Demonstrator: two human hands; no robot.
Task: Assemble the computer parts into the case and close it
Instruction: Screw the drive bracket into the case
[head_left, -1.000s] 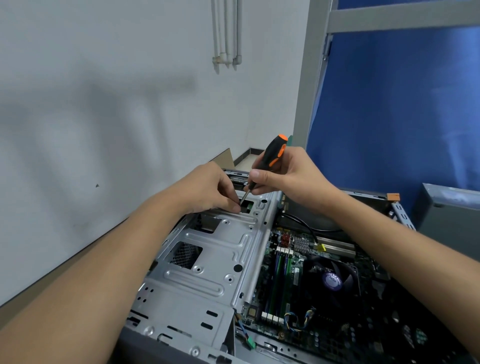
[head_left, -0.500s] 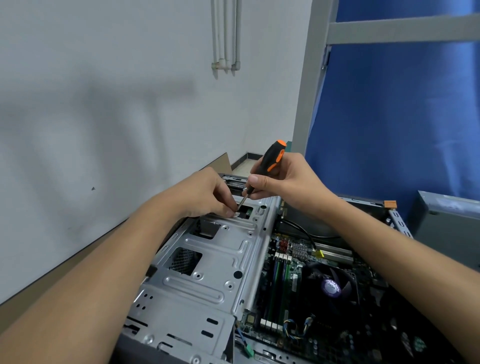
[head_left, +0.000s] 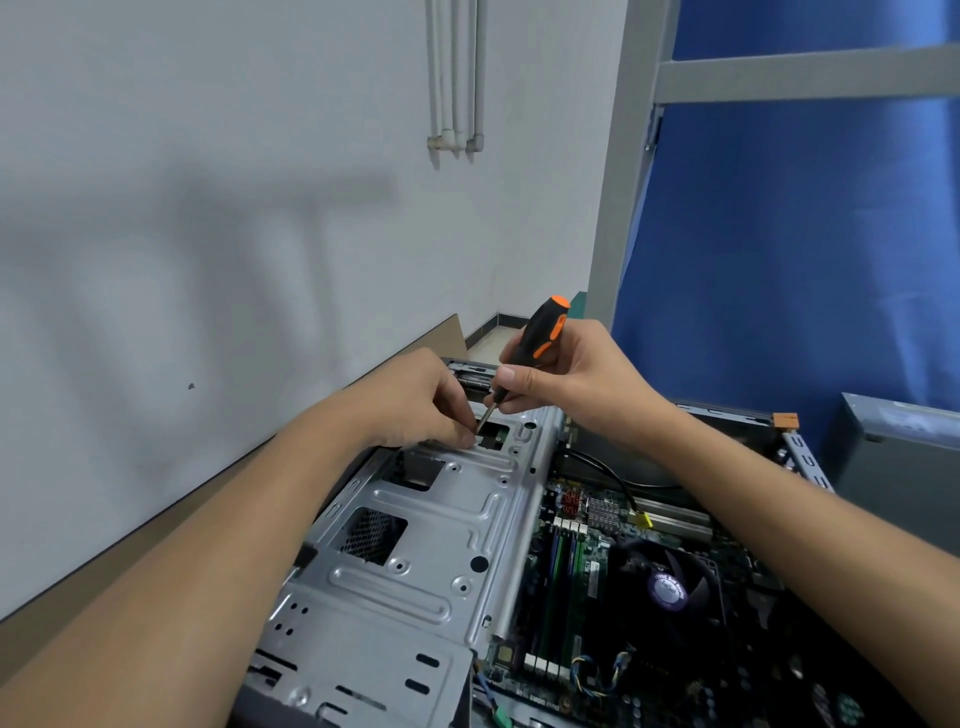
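Observation:
An open computer case lies flat, with a silver metal drive cage (head_left: 415, 551) on its left side and the motherboard (head_left: 613, 587) with a round CPU fan (head_left: 667, 590) on the right. My right hand (head_left: 566, 374) grips a black and orange screwdriver (head_left: 543, 332), its tip angled down onto the far end of the cage. My left hand (head_left: 415, 402) pinches right at the tip; whatever is between the fingers is too small to see.
A white wall runs along the left, close to the case. A blue partition with a grey frame (head_left: 779, 234) stands behind. A grey metal panel (head_left: 904, 457) leans at the right. Black cables (head_left: 613, 475) cross the board's far edge.
Both hands stay at the same spot on the cage; the screwdriver handle has tilted slightly more upright. The view has shifted a little.

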